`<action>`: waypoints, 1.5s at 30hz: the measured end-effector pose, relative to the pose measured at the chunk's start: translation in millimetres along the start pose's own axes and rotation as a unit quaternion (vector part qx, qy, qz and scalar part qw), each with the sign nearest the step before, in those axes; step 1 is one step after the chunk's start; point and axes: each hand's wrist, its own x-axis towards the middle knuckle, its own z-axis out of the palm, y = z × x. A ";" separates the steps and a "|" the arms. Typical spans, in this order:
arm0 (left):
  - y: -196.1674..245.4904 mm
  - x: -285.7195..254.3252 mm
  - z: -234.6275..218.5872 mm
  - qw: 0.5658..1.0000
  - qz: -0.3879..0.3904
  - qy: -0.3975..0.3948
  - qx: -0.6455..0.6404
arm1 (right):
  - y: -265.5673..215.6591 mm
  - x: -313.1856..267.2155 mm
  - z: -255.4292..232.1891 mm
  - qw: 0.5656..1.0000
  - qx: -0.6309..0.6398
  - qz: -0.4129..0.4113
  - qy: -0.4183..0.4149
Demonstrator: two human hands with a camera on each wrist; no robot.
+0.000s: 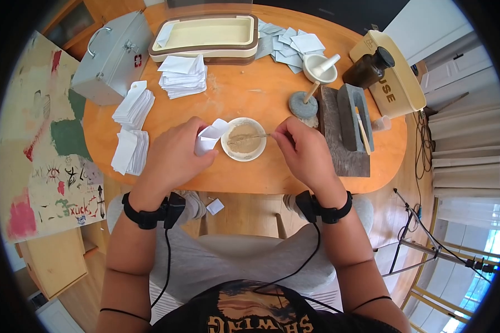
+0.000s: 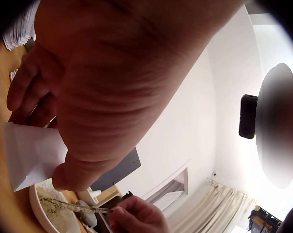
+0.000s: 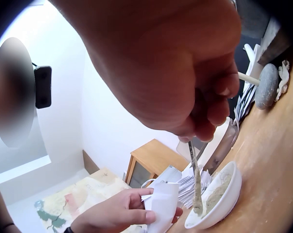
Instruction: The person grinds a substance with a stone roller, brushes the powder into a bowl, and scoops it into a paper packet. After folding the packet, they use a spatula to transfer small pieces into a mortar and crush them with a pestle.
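In the head view my left hand [image 1: 175, 152] holds a white paper packet [image 1: 208, 137], its folded top beside the rim of a white bowl [image 1: 243, 157]. The thumb and fingers pinch the packet from both sides. My right hand [image 1: 305, 152] pinches the handle of a thin spatula [image 1: 256, 136], whose tip lies over the greyish-beige powder [image 1: 243, 145] in the bowl. The right wrist view shows powder clinging along the spatula [image 3: 197, 187] and the packet [image 3: 164, 206] near the bowl [image 3: 236, 191]. What the packet holds is hidden.
White paper stacks [image 1: 132, 108] and a metal case [image 1: 116, 58] stand left. A cream tray [image 1: 205, 54] lies behind, beside loose grey-green packets [image 1: 286, 47]. To the right are a mortar [image 1: 315, 72], round stone [image 1: 303, 106], stone trough [image 1: 353, 119], dark jar [image 1: 366, 67] and bin [image 1: 391, 83].
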 end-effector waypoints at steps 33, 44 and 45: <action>4.3 5.9 3.3 1.000 0.008 0.011 0.007 | 8.4 -12.1 -11.2 0.967 -0.142 -0.174 0.121; 7.6 6.0 4.5 1.000 0.012 0.005 0.018 | 9.7 -12.2 -14.2 0.961 -0.136 -0.192 0.143; 8.8 7.6 3.0 1.000 0.015 0.005 0.021 | 9.1 -10.7 -14.5 0.961 -0.136 -0.191 0.146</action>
